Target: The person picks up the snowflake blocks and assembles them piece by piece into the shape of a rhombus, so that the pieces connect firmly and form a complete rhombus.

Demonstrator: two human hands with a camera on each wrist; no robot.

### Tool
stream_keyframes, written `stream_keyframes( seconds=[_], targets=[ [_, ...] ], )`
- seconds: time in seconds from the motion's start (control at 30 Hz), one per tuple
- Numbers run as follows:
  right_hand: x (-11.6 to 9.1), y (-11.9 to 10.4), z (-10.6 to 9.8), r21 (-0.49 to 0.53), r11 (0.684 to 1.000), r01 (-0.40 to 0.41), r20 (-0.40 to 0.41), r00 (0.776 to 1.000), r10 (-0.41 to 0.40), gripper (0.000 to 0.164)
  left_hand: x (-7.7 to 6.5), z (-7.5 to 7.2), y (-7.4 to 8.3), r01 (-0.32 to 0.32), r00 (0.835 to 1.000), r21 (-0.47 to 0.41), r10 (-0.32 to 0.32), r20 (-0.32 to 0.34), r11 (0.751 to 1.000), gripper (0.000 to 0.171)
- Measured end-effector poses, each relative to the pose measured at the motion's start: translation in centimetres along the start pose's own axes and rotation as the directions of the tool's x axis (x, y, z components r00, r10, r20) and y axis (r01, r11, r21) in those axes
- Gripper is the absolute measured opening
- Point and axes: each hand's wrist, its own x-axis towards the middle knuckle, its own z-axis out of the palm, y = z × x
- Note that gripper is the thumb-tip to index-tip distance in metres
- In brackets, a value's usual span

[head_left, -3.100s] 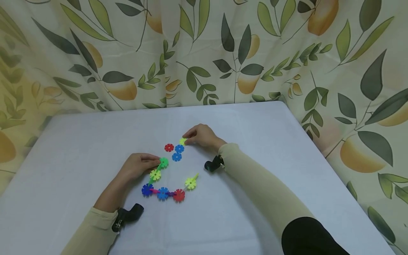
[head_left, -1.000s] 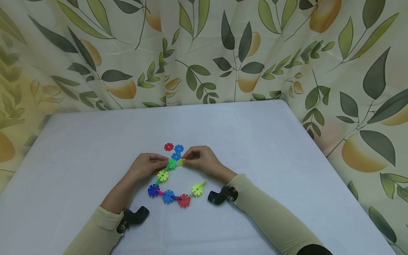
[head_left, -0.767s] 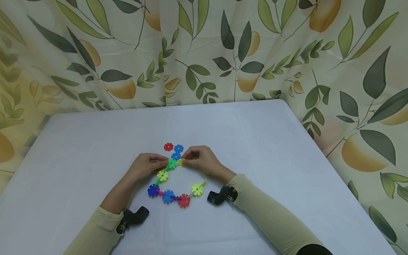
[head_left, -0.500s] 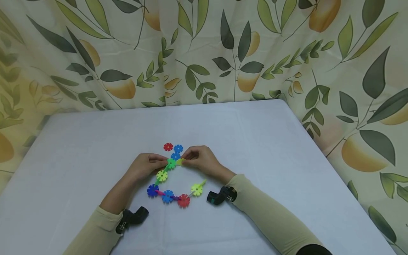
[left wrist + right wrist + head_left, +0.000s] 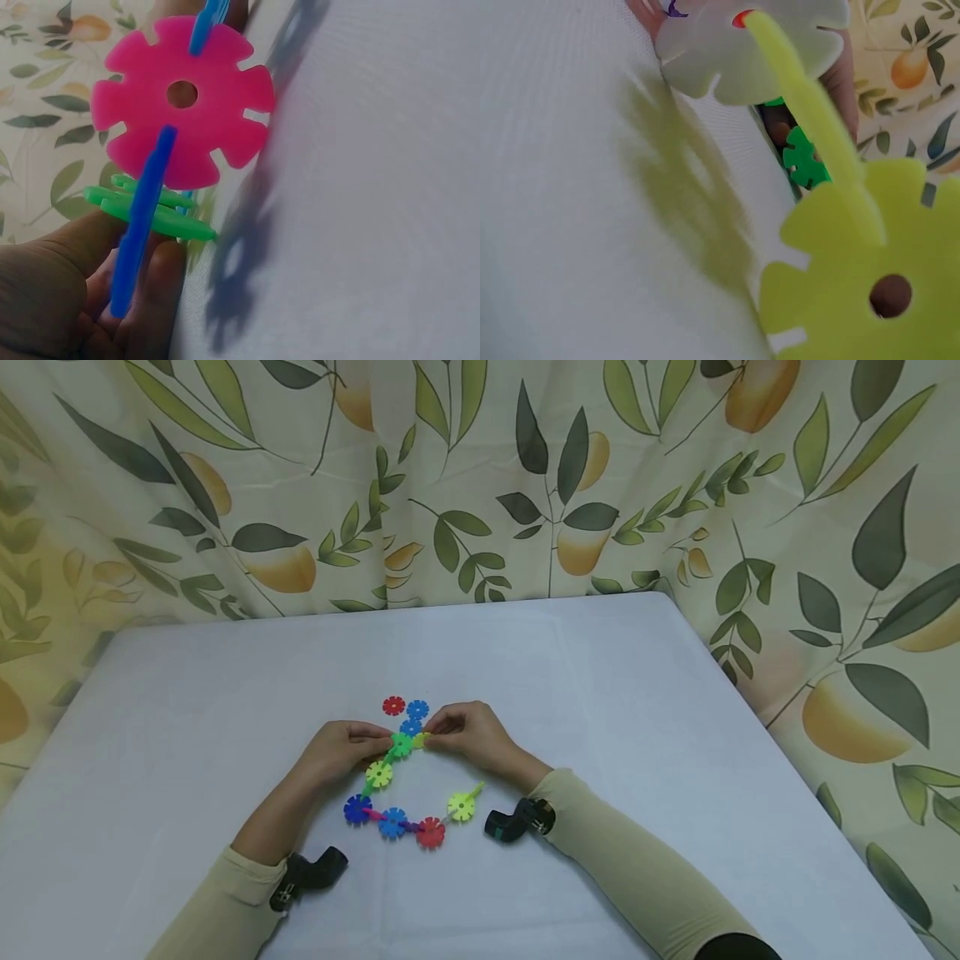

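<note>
On the desk (image 5: 600,710), left hand (image 5: 337,749) pinched a green notched disc (image 5: 402,744), right hand (image 5: 470,733) a yellow notched disc (image 5: 422,741) just right of it; both hands' fingers nearly closed.

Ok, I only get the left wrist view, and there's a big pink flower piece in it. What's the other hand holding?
Observer: In the head view, the right hand pinches a yellow piece beside the green disc.

Child: Cool! Are there more pieces lying around?

Observer: Yes, a red piece lies on the table next to two blue pieces.

Child: And what's at the chain's end that's away from the hands?

Observer: The head view shows a lime disc there, with another lime piece sticking out.
</note>
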Motion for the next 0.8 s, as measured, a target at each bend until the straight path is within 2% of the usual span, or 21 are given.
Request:
stream_keyframes(
  seconds=[0.27,0.53,0.8],
  targets=[
    [0.1,-0.33,0.22,0.001,1.0,-0.003,0.004,1.0,0.003,0.007,-0.13,0.13,0.07,0.004,1.0,0.025,-0.004,-0.008,1.0,0.035],
    [0.13,-0.41,0.51,-0.007,1.0,0.013,0.015,1.0,-0.013,0.005,-0.18,0.38,0.0,0.006,1.0,0.006,-0.006,-0.028,1.0,0.031],
    [0.21,-0.62,0.91,-0.018,0.999,0.03,0.01,1.0,-0.029,0.005,-0.24,0.52,0.22,0.048,0.998,-0.002,-0.048,-0.043,0.999,0.03]
  ],
)
